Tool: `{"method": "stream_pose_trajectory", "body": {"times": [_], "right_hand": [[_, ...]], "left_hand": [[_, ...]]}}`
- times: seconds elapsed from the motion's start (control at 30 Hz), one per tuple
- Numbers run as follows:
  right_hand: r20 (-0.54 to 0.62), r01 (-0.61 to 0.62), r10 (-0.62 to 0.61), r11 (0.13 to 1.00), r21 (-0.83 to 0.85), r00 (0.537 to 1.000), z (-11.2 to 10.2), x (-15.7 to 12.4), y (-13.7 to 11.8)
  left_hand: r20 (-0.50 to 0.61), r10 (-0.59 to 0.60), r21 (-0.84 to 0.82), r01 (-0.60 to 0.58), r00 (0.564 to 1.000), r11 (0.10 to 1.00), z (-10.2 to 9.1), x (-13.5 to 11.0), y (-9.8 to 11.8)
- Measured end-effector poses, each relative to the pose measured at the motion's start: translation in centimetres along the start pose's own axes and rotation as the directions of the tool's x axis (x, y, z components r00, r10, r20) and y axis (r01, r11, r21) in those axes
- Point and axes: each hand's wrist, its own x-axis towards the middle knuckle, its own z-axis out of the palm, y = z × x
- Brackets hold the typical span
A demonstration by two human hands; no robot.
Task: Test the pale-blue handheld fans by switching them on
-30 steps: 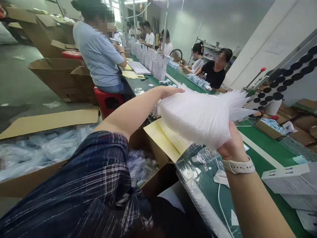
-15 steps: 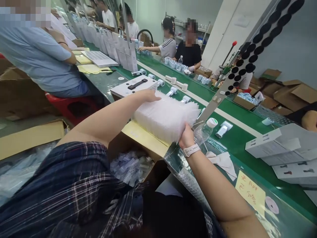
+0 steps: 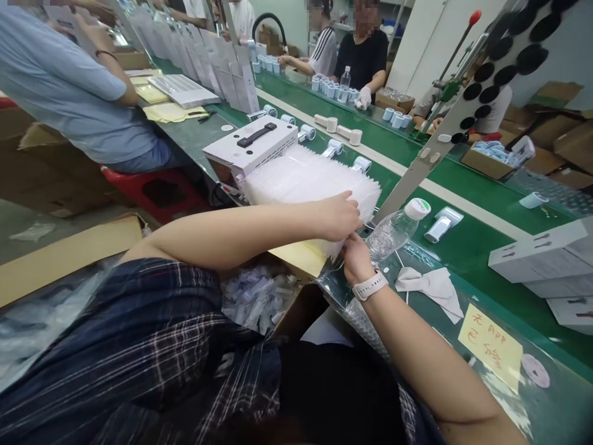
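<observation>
A thick stack of thin, translucent white plastic bags [image 3: 296,176] lies on the bench against a white metal box with a black handle. My left hand [image 3: 340,216] reaches across the front of the stack, its fingers bent over the near right corner. Just below it, my right hand [image 3: 356,256], with a pale watch band at the wrist, pinches the bags' edge at the same corner. The two hands touch or nearly touch, and some fingertips are hidden. Yellow card [image 3: 306,253] shows under the near side of the stack.
Right of my hands stand a clear bottle [image 3: 393,232] and a white cloth [image 3: 428,284]. Beyond runs a green conveyor [image 3: 472,247] carrying white-and-silver devices. The white box [image 3: 250,145] borders the stack. Below is a carton of clear plastic pieces [image 3: 262,296]. Co-workers sit left and across.
My left hand has left the stack's far left end and come to the near right corner, beside my right hand. The stack now lies lower, against the white box. The view has shifted slightly.
</observation>
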Motion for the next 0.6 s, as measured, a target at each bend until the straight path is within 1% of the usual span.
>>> {"method": "stream_pose_trajectory", "body": {"times": [0.03, 0.1, 0.2, 0.27, 0.37, 0.43, 0.53, 0.6], "right_hand": [[0.014, -0.051, 0.051, 0.999, -0.017, 0.999, -0.4, -0.6, 0.1], [0.027, -0.150, 0.151, 0.987, -0.053, 0.988, -1.2, -1.5, 0.3], [0.023, -0.262, 0.264, 0.961, -0.086, 0.964, -2.4, -2.2, 0.6], [0.027, -0.299, 0.303, 0.949, -0.095, 0.953, -2.9, -2.4, 0.7], [0.033, -0.313, 0.318, 0.944, -0.106, 0.948, -3.2, -2.6, 0.8], [0.045, -0.299, 0.305, 0.947, -0.116, 0.951, -3.1, -3.0, 0.9], [0.073, -0.236, 0.248, 0.962, -0.140, 0.966, -2.8, -3.5, 1.0], [0.084, -0.168, 0.184, 0.972, -0.167, 0.979, -2.7, -3.7, 1.1]], "left_hand": [[0.040, -0.031, 0.053, 0.029, 0.999, 0.998, 0.6, 0.2, -0.1], [0.053, -0.050, 0.116, 0.044, 0.997, 0.992, 1.3, 0.5, -0.7], [0.033, -0.044, 0.148, 0.039, 0.998, 0.988, 1.1, 0.3, -1.5], [0.048, -0.046, 0.159, 0.038, 0.998, 0.987, 0.6, 0.2, -1.4], [0.083, -0.061, 0.175, 0.045, 0.995, 0.984, 0.1, 0.4, -0.6], [0.093, -0.099, 0.177, 0.082, 0.991, 0.981, 0.1, 1.0, 0.0], [0.075, -0.154, 0.195, 0.137, 0.985, 0.971, 0.3, 2.2, 0.9], [0.038, -0.127, 0.226, 0.115, 0.991, 0.967, 0.7, 3.0, 1.3]]}}
